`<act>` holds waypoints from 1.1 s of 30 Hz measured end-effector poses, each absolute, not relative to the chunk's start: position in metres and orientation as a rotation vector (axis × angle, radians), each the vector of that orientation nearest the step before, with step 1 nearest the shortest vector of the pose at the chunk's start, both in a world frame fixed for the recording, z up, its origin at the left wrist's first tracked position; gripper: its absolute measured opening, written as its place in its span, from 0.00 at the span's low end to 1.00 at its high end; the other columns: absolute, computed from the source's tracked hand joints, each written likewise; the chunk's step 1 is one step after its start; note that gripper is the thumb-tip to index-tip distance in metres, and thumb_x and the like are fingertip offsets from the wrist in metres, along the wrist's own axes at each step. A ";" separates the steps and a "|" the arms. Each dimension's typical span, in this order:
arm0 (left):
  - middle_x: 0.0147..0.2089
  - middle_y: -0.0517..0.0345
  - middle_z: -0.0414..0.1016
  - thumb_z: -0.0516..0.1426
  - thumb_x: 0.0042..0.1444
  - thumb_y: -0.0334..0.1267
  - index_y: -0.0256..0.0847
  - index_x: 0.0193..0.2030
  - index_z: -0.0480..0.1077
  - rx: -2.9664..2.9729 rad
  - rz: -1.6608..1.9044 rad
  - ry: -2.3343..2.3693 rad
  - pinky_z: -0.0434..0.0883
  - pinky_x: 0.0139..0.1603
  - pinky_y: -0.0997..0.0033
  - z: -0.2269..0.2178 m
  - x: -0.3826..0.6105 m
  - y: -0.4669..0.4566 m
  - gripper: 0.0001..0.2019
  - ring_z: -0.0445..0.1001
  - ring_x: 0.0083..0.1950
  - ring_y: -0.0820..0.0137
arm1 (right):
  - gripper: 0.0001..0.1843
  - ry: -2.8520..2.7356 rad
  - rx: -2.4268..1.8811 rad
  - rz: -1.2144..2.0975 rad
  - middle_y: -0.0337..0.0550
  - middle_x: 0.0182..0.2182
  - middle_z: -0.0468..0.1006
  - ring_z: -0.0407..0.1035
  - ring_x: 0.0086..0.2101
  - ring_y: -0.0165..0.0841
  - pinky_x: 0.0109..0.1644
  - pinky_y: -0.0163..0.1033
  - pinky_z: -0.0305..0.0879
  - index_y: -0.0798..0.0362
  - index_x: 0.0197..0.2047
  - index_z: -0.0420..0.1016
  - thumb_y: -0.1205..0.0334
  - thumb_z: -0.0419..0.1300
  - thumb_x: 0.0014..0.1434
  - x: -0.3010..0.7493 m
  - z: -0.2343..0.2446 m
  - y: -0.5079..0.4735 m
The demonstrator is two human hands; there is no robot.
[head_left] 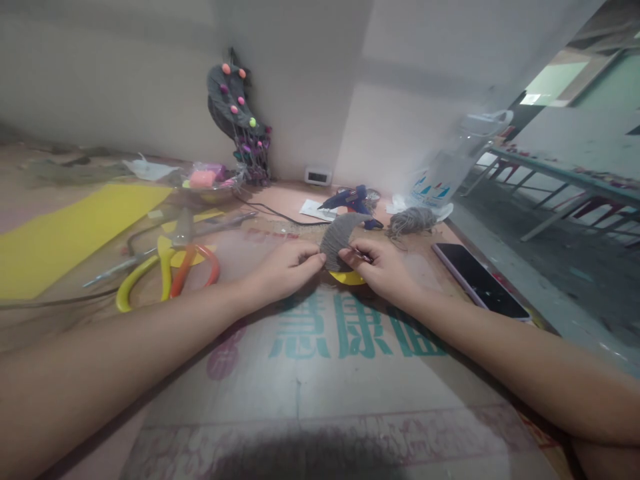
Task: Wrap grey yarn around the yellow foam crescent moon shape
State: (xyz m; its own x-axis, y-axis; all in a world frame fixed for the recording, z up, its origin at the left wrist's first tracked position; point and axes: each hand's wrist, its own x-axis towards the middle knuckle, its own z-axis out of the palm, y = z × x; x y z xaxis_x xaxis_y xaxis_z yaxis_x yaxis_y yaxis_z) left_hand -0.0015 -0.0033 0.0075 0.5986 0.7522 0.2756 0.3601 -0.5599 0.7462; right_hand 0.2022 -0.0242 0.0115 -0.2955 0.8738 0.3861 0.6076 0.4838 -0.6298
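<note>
Tabletop [287, 193] by wall [290, 100], left hand [295, 267] + right hand [380, 268] pinching grey crescent [336, 241] toward back edge; go light, keep it flat imo.

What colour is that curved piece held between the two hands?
The curved piece is grey, with yellow showing along its bottom; best seen in the head view.

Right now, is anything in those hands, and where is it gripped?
Yes, the grey crescent: the left hand pinches its lower left edge, the right hand its lower right edge.
</note>
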 end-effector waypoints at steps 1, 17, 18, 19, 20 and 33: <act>0.24 0.62 0.62 0.47 0.62 0.40 0.39 0.25 0.62 2.166 0.782 0.871 0.59 0.28 0.73 0.008 -0.001 -0.004 0.15 0.62 0.28 0.72 | 0.19 -2.020 -1.218 0.480 0.33 0.20 0.57 0.53 0.23 0.26 0.27 0.35 0.48 0.52 0.23 0.60 0.52 0.55 0.62 0.202 0.012 -0.024; 0.26 0.60 0.69 0.50 0.60 0.42 0.38 0.28 0.70 2.196 0.797 0.869 0.64 0.33 0.72 0.005 -0.001 -0.001 0.15 0.67 0.31 0.70 | 0.21 -2.013 -1.215 0.484 0.33 0.19 0.56 0.51 0.23 0.26 0.27 0.35 0.47 0.51 0.21 0.58 0.51 0.55 0.62 0.203 0.011 -0.024; 0.27 0.60 0.69 0.50 0.60 0.42 0.38 0.28 0.71 2.189 0.793 0.867 0.64 0.32 0.72 0.005 -0.001 -0.001 0.15 0.67 0.31 0.70 | 0.21 -2.006 -1.217 0.488 0.33 0.19 0.56 0.51 0.23 0.26 0.27 0.35 0.48 0.51 0.22 0.58 0.51 0.55 0.62 0.202 0.010 -0.024; 0.27 0.60 0.69 0.50 0.60 0.41 0.37 0.29 0.71 2.178 0.786 0.867 0.63 0.32 0.72 0.005 -0.001 -0.001 0.14 0.67 0.31 0.70 | 0.21 -2.001 -1.220 0.495 0.33 0.19 0.56 0.52 0.23 0.27 0.27 0.35 0.48 0.52 0.22 0.58 0.51 0.55 0.62 0.203 0.010 -0.024; 0.28 0.60 0.70 0.50 0.60 0.41 0.37 0.30 0.71 2.168 0.777 0.864 0.63 0.32 0.72 0.005 -0.001 -0.001 0.14 0.67 0.31 0.70 | 0.20 -1.995 -1.222 0.501 0.33 0.20 0.56 0.52 0.23 0.27 0.27 0.35 0.48 0.52 0.22 0.59 0.51 0.55 0.62 0.203 0.010 -0.024; 0.29 0.60 0.72 0.51 0.62 0.44 0.36 0.31 0.73 2.101 0.778 0.891 0.62 0.33 0.72 0.002 -0.001 0.000 0.16 0.68 0.32 0.71 | 0.12 -1.868 -1.166 0.323 0.41 0.33 0.72 0.66 0.32 0.33 0.36 0.37 0.61 0.52 0.41 0.67 0.52 0.57 0.62 0.209 0.011 -0.023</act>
State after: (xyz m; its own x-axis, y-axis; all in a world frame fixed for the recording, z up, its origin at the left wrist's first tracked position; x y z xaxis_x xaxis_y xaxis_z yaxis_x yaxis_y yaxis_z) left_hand -0.0013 0.0003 0.0020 0.5801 0.7770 0.2444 0.3461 -0.5068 0.7895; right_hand 0.2087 -0.0227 0.0105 -0.1678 0.8227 0.5431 0.5924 0.5245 -0.6115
